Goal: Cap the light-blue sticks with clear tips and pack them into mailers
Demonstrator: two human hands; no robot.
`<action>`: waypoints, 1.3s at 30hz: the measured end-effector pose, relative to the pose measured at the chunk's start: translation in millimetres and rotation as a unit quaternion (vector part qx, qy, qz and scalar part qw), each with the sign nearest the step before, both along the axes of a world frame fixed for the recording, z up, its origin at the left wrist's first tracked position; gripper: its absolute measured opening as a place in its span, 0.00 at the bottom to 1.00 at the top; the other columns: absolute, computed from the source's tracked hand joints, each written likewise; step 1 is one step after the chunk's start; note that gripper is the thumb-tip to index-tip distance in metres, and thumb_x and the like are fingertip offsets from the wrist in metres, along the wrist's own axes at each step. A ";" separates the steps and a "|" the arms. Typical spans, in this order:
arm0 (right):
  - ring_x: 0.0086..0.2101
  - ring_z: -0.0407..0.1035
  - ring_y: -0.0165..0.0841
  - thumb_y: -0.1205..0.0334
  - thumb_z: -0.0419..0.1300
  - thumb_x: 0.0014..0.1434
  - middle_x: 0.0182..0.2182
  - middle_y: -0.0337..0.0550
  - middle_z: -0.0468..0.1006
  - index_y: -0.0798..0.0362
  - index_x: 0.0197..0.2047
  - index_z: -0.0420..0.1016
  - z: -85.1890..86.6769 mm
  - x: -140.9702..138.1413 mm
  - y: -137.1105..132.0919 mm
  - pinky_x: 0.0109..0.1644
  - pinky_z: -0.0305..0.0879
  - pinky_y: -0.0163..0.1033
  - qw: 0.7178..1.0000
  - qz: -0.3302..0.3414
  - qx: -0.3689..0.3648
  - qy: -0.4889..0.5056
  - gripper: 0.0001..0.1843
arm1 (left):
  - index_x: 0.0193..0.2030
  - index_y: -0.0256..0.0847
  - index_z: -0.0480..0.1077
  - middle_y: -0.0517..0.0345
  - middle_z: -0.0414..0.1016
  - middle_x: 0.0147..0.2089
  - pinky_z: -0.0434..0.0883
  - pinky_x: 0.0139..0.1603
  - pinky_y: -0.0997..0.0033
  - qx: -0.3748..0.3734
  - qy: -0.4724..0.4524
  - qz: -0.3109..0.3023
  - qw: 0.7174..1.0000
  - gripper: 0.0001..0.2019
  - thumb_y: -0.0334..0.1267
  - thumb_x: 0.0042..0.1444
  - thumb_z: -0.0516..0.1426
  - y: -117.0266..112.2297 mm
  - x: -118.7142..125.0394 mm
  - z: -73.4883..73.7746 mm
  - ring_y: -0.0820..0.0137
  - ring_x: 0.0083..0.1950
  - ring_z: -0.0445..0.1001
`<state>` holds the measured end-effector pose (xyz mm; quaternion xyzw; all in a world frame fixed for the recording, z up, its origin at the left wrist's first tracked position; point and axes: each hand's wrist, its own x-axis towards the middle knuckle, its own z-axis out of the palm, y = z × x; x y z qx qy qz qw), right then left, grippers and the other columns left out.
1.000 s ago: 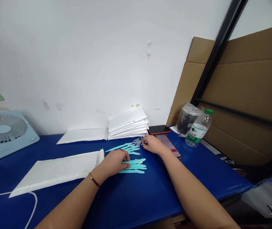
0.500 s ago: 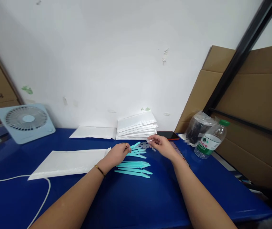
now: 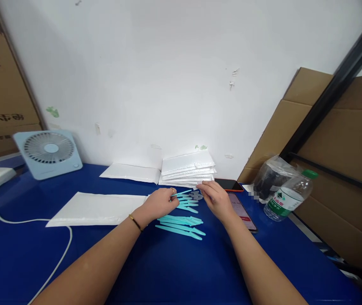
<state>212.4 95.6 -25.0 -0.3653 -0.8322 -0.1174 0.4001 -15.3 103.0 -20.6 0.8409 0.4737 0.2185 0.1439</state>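
My left hand [image 3: 162, 202] is closed on a slim teal eyebrow razor [image 3: 182, 193], its tip pointing right. Close by, my right hand [image 3: 215, 198] is pinched around a small pale plastic piece [image 3: 195, 187], which is largely hidden by the fingers. Below and between the hands lie several teal eyebrow razors [image 3: 181, 231] in loose rows, some partly covered by my left hand. A little heap of grey translucent plastic pieces [image 3: 196, 195] sits just left of my right fingers.
White padded mailers [image 3: 189, 163] are stacked by the wall, with a single mailer [image 3: 130, 173] beside them and another [image 3: 98, 208] nearer. Two phones [image 3: 242, 209], a water bottle [image 3: 290, 197] and a bagged dark item [image 3: 269, 178] stand right. A blue fan [image 3: 50, 154] and white cable [image 3: 69, 241] are left.
The view has shifted slightly. The razor in my left hand has turned flatter and edge-on, its tip toward my right hand. My right fingers have curled more around the small piece.
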 end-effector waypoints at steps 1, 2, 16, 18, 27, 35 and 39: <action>0.42 0.67 0.34 0.70 0.49 0.59 0.40 0.46 0.73 0.49 0.45 0.71 -0.4 0.4 0.2 0.46 0.65 0.41 1.000 0.000 0.002 -0.003 0.15 | 0.23 0.41 0.59 0.62 0.61 0.22 0.51 0.26 0.73 0.001 -0.001 0.000 1.000 0.08 0.38 0.51 0.47 -0.4 0.0 -0.1 0.73 0.24 0.58; 0.41 0.67 0.34 0.70 0.49 0.59 0.40 0.46 0.73 0.49 0.45 0.71 -0.7 0.6 0.5 0.46 0.65 0.41 1.000 0.001 0.006 -0.005 0.15 | 0.24 0.41 0.59 0.62 0.61 0.23 0.52 0.26 0.73 0.002 -0.002 0.001 1.000 0.08 0.38 0.51 0.47 -0.7 0.0 -0.3 0.73 0.24 0.58; 0.44 0.68 0.32 0.67 0.50 0.59 0.43 0.45 0.73 0.49 0.48 0.70 0.4 -7.3 -4.6 0.48 0.65 0.38 0.999 0.022 -0.035 -0.016 0.15 | 0.32 0.41 0.64 0.58 0.69 0.31 0.59 0.29 0.73 0.004 0.037 0.005 0.999 0.07 0.39 0.52 0.47 -5.6 3.6 -0.5 0.69 0.31 0.67; 0.40 0.69 0.33 0.65 0.51 0.57 0.40 0.46 0.74 0.51 0.44 0.73 3.1 8.8 0.4 0.44 0.66 0.37 0.996 -0.060 -0.069 0.019 0.13 | 0.35 0.42 0.64 0.57 0.70 0.33 0.60 0.31 0.72 0.010 0.051 0.011 0.999 0.08 0.39 0.52 0.47 -3.1 2.4 -4.1 0.68 0.34 0.68; 0.31 0.70 0.35 0.60 0.60 0.47 0.29 0.45 0.76 0.54 0.28 0.75 -19.9 34.4 20.0 0.33 0.61 0.35 0.919 -0.240 -0.312 -0.024 0.07 | 0.46 0.41 0.67 0.50 0.69 0.44 0.61 0.45 0.64 0.047 0.090 -0.019 0.995 0.14 0.38 0.53 0.49 4.4 2.5 -17.7 0.60 0.48 0.65; 0.31 0.68 0.34 0.70 0.57 0.43 0.31 0.46 0.75 0.55 0.31 0.73 -21.6 27.4 18.4 0.33 0.59 0.33 0.911 -0.245 -0.326 -0.065 0.09 | 0.38 0.45 0.70 0.56 0.70 0.41 0.62 0.40 0.70 -0.028 0.045 -0.125 0.991 0.16 0.50 0.45 0.57 -3.5 4.3 -10.1 0.64 0.44 0.67; 0.30 0.68 0.33 0.72 0.56 0.39 0.29 0.43 0.74 0.54 0.31 0.72 -23.1 29.7 20.4 0.32 0.59 0.33 0.924 -0.229 -0.304 -0.033 0.12 | 0.30 0.44 0.71 0.58 0.72 0.32 0.60 0.31 0.73 -0.081 0.055 -0.136 0.986 0.10 0.47 0.48 0.55 -4.6 6.2 -10.5 0.69 0.34 0.68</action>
